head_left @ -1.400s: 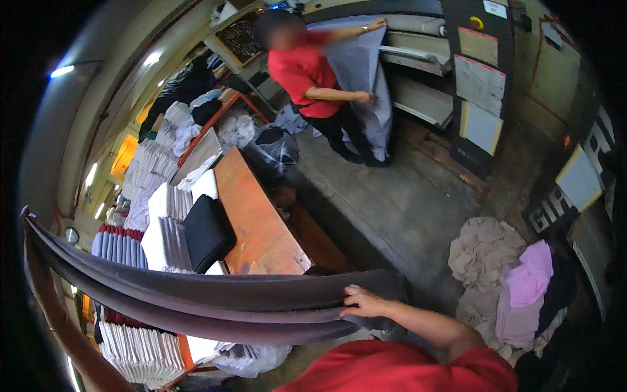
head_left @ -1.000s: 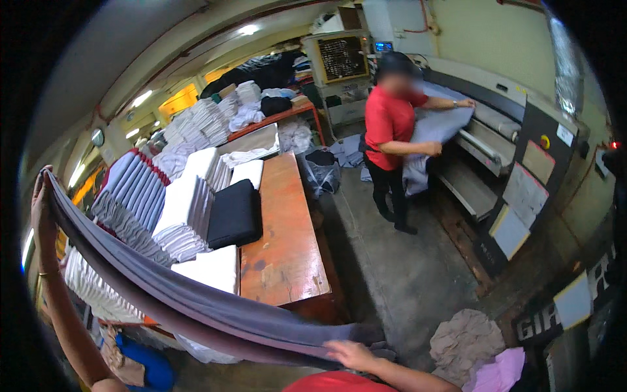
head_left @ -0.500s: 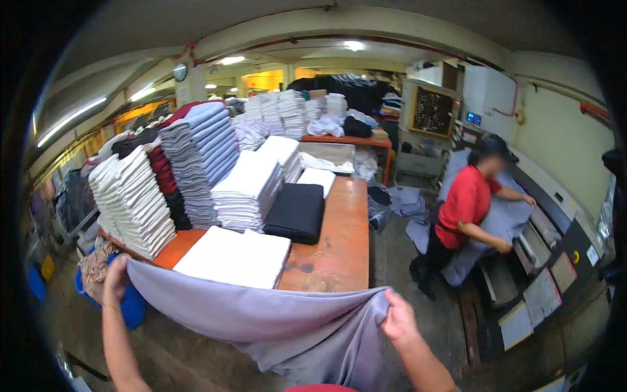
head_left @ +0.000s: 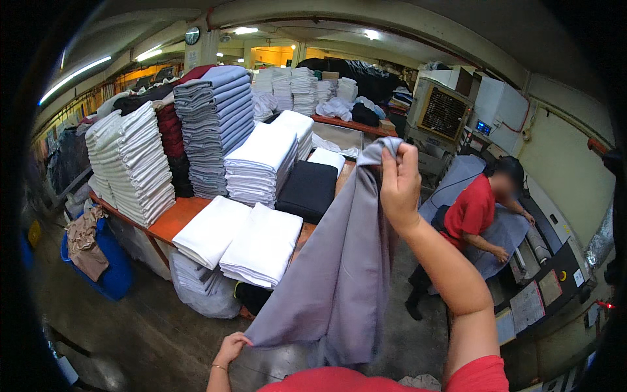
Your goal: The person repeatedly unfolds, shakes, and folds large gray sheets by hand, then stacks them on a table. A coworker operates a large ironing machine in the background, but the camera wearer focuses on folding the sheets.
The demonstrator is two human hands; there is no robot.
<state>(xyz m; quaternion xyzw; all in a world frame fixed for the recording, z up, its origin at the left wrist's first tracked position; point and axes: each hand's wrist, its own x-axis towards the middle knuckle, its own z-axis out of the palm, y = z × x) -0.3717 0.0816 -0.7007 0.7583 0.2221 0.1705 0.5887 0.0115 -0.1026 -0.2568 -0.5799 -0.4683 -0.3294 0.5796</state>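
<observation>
A large grey cloth (head_left: 326, 287) hangs in folds between my two hands, in front of the table. Raised high, my right hand (head_left: 400, 186) pinches its bunched upper end. Low down by my body, my left hand (head_left: 230, 349) grips the pointed lower corner between thumb and fingers. The cloth slants from the upper right to the lower left. Just behind it, two folded white cloths (head_left: 261, 245) lie side by side at the table's near edge.
On the orange table (head_left: 171, 214) stand tall stacks of white (head_left: 140, 163), grey (head_left: 198, 144) and blue folded cloth, plus a black folded pile (head_left: 307, 191). A blue bin (head_left: 108, 261) is at left. To the right, a person in red (head_left: 475, 206) handles cloth at a machine.
My right hand has risen with its end of the cloth. My left hand has come down and inward, so the cloth has gone from stretched sideways to a steep slant.
</observation>
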